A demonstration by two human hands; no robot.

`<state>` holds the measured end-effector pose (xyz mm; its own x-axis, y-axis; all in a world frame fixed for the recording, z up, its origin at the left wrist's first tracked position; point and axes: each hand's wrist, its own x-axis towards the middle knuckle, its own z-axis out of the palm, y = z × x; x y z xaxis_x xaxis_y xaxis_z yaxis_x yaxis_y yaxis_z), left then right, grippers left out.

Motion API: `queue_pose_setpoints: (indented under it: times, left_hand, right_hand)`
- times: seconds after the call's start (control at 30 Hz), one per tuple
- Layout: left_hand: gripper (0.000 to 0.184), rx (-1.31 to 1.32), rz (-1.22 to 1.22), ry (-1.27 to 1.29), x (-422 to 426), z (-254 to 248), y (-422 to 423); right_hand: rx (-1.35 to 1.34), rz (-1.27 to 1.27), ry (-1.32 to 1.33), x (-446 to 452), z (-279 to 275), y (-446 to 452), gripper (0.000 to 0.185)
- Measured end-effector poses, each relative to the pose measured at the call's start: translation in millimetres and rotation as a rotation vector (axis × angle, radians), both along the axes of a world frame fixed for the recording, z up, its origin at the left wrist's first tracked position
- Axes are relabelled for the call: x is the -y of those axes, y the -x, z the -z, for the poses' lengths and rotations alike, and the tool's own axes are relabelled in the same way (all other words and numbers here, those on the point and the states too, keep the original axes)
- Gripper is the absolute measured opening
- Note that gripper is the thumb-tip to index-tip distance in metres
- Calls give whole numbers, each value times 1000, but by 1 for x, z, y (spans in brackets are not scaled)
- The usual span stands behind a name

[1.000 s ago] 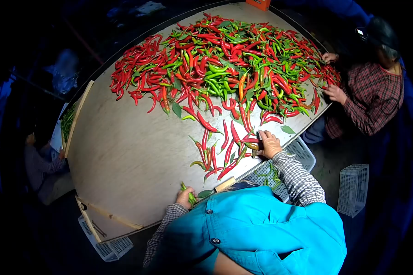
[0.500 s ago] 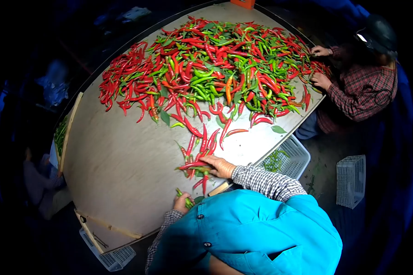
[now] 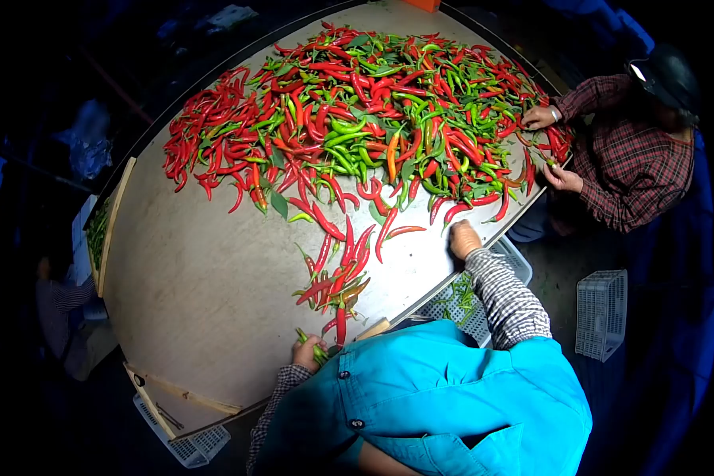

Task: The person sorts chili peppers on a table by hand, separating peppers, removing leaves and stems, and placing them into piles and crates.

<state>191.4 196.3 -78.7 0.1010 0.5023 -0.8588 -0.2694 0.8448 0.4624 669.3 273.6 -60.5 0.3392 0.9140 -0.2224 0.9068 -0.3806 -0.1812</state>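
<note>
My left hand (image 3: 308,351), at the table's near edge, is closed around some green chillies (image 3: 317,350). To its upper right lies a small cluster of mostly red chillies (image 3: 343,278). My right hand (image 3: 464,239) is over the table's right edge, just below the big pile, with its fingers curled; what they hold, if anything, is hidden. The large pile of red and green chillies (image 3: 357,119) with some leaves spreads over the far half of the table (image 3: 190,262).
A co-worker in a plaid shirt (image 3: 642,151) has both hands at the pile's right end. Below the edge is a crate (image 3: 518,258) with green chillies; another crate (image 3: 601,313) stands at right. Another person (image 3: 63,301) sits at left, near wooden strips (image 3: 117,226).
My right hand first swept chillies left into the small cluster, then let them go and moved back up and right. The leaf by the right edge is gone from view. The co-worker's hands shifted.
</note>
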Motion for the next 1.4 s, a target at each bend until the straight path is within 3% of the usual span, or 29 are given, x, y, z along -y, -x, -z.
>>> queue_pose_setpoints:
  times: [0.2, 0.27, 0.33, 0.43, 0.5, 0.57, 0.7, 0.77, 0.83, 0.87, 0.9, 0.97, 1.03, 1.13, 1.23, 1.33, 1.4]
  left_hand:
    - [9, -71, 72, -83, 4, 9, 9]
    - [11, -152, 33, -39, 0, -10, -4]
    - [13, -165, 161, -69, -4, -23, -3]
    - [13, -155, 195, -127, -4, -20, 0]
    - [13, -178, 170, -97, -5, -25, -4]
    - [12, -218, 131, -73, -6, -28, -6]
    - [12, -255, 119, -47, -9, -46, -15]
    - [13, -313, 157, -36, -11, -49, -16]
    - [12, -310, 275, -111, -11, -37, -6]
    - [11, -307, 389, -182, -10, -30, -1]
    - [11, -308, 389, -185, -11, -33, -1]
    - [9, -352, 323, -66, -14, -47, -11]
    - [8, -284, 244, -48, -18, -55, -17]
    - [9, -177, 142, -117, -19, -47, -11]
    - [8, -124, 53, -142, -23, -33, -10]
    - [7, -137, 74, -115, -22, -31, -8]
    - [7, -132, 91, -136, -15, -34, -9]
  right_hand:
    - [-640, -2, -490, -36, -15, 80, 11]
    - [-463, 27, -468, -61, -6, 89, 26]
    - [-387, 18, -266, -76, -28, 96, 40]
    - [-276, -2, -93, -85, -29, 101, 27]
    - [-302, -44, -118, -79, -20, 107, 20]
    - [-321, -54, -57, -61, -31, 121, 29]
    - [-395, -216, -87, -25, -22, 143, 22]
    - [-608, -315, -223, -11, -13, 147, 23]
    - [-1036, -231, -203, 0, -8, 151, 20]
    - [-1420, 127, 134, 4, -13, 150, 18]
    - [-1420, 125, 131, 9, -22, 150, 18]
    - [-1828, 492, 156, 20, -39, 146, 18]
    - [-1980, 607, 72, 25, -58, 139, 22]
    - [-2236, 518, 23, 24, -59, 121, 25]
    - [-2264, 585, -80, 16, -59, 109, 22]
    - [-2076, 604, -84, -7, -40, 93, 17]
    - [-1704, 566, -84, -30, -37, 94, 17]
